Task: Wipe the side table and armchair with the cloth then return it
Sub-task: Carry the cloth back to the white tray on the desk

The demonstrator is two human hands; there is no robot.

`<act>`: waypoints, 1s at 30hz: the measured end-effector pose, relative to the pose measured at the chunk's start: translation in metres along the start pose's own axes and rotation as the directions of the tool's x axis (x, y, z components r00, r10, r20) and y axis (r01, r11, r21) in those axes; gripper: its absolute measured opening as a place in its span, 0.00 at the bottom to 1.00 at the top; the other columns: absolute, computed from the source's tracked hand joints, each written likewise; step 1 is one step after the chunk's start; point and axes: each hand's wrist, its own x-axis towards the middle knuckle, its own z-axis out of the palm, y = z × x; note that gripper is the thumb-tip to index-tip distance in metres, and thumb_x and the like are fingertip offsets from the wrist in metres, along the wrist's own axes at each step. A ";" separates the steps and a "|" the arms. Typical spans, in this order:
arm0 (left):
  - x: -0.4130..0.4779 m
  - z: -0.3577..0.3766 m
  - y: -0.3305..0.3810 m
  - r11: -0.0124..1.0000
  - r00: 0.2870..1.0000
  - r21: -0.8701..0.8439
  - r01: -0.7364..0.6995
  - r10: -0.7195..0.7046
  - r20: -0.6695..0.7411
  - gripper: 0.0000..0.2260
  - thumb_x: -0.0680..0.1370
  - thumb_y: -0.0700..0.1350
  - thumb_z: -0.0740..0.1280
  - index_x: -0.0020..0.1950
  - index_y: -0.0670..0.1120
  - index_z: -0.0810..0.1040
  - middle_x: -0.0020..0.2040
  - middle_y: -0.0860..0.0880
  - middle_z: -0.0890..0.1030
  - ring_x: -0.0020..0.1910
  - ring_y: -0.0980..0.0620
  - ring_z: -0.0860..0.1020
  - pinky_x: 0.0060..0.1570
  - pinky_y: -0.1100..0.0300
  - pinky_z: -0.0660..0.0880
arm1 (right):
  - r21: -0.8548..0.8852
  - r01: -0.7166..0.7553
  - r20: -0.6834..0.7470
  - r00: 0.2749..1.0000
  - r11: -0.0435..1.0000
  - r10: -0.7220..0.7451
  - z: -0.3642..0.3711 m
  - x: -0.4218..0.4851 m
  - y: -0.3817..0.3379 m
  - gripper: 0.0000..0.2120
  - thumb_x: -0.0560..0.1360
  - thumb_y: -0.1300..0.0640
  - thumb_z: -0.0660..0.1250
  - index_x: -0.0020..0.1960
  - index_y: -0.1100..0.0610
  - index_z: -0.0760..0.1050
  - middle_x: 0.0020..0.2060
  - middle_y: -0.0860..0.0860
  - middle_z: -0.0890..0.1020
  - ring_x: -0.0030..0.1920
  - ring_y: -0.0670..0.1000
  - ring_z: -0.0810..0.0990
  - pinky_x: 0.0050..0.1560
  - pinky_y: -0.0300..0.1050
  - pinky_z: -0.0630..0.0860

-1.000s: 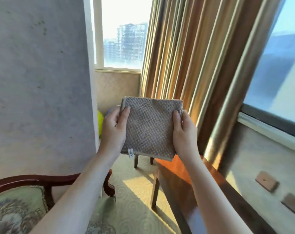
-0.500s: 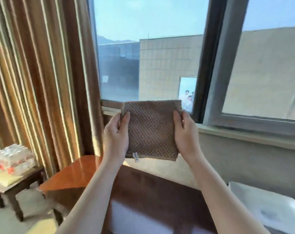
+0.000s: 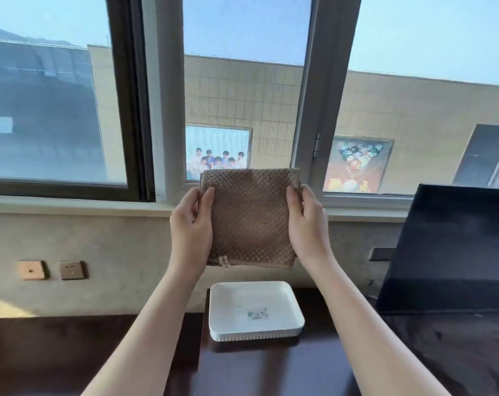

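A folded brown waffle-weave cloth [image 3: 249,218] hangs upright in front of me at chest height, with a small white tag at its lower left corner. My left hand [image 3: 189,230] pinches its left edge, thumb on the front. My right hand [image 3: 307,227] pinches its right edge the same way. Below the cloth a white square tray [image 3: 292,305] sits on a dark wooden tabletop [image 3: 71,352]. Neither the side table nor the armchair is in view.
A dark monitor screen [image 3: 454,252] stands at the right on the tabletop. A window sill [image 3: 71,204] and large window run across the back wall. Two wall sockets [image 3: 71,270] sit low on the left.
The view has swung right, from the armchair and curtains to the window, tabletop and white tray. Both hands have kept the same hold on the cloth.
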 end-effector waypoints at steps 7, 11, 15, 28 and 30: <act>0.007 0.075 -0.023 1.000 0.999 -0.002 -0.005 0.005 0.050 0.19 0.80 0.48 0.61 0.39 0.32 0.67 0.34 0.44 0.65 0.34 0.49 0.62 0.34 0.55 0.58 | -0.005 -0.028 -0.032 0.999 1.000 0.028 -0.040 0.031 0.058 0.16 0.82 0.55 0.57 0.36 0.50 0.65 0.27 0.45 0.67 0.25 0.40 0.65 0.28 0.34 0.63; 0.025 0.095 -0.057 1.000 0.999 0.023 -0.002 0.000 0.053 0.20 0.80 0.48 0.61 0.38 0.32 0.66 0.33 0.44 0.65 0.33 0.49 0.61 0.32 0.56 0.57 | -0.008 -0.029 -0.026 0.999 1.000 0.029 -0.029 0.053 0.096 0.16 0.82 0.55 0.57 0.36 0.49 0.65 0.27 0.45 0.68 0.26 0.39 0.67 0.28 0.32 0.64; 0.044 0.109 -0.109 0.997 0.999 0.071 0.022 -0.025 0.035 0.18 0.80 0.47 0.61 0.34 0.40 0.63 0.32 0.47 0.61 0.32 0.51 0.59 0.31 0.57 0.56 | -0.014 -0.069 -0.006 0.998 0.998 0.069 -0.002 0.073 0.144 0.16 0.82 0.54 0.57 0.35 0.47 0.65 0.27 0.44 0.68 0.26 0.39 0.67 0.28 0.32 0.64; 0.019 0.115 -0.319 0.900 0.936 0.277 0.335 -0.351 0.007 0.18 0.80 0.47 0.61 0.34 0.39 0.63 0.31 0.49 0.63 0.32 0.54 0.61 0.32 0.60 0.59 | -0.219 -0.344 0.192 0.902 0.913 0.386 0.086 0.047 0.342 0.18 0.82 0.53 0.57 0.34 0.52 0.60 0.25 0.46 0.66 0.27 0.47 0.64 0.34 0.46 0.59; 0.006 0.111 -0.347 0.859 0.909 0.322 0.398 -0.416 -0.013 0.18 0.80 0.48 0.61 0.34 0.40 0.63 0.31 0.49 0.63 0.31 0.54 0.61 0.32 0.59 0.59 | -0.254 -0.384 0.223 0.870 0.888 0.440 0.097 0.033 0.369 0.18 0.82 0.52 0.57 0.34 0.51 0.58 0.25 0.47 0.66 0.28 0.48 0.64 0.35 0.48 0.59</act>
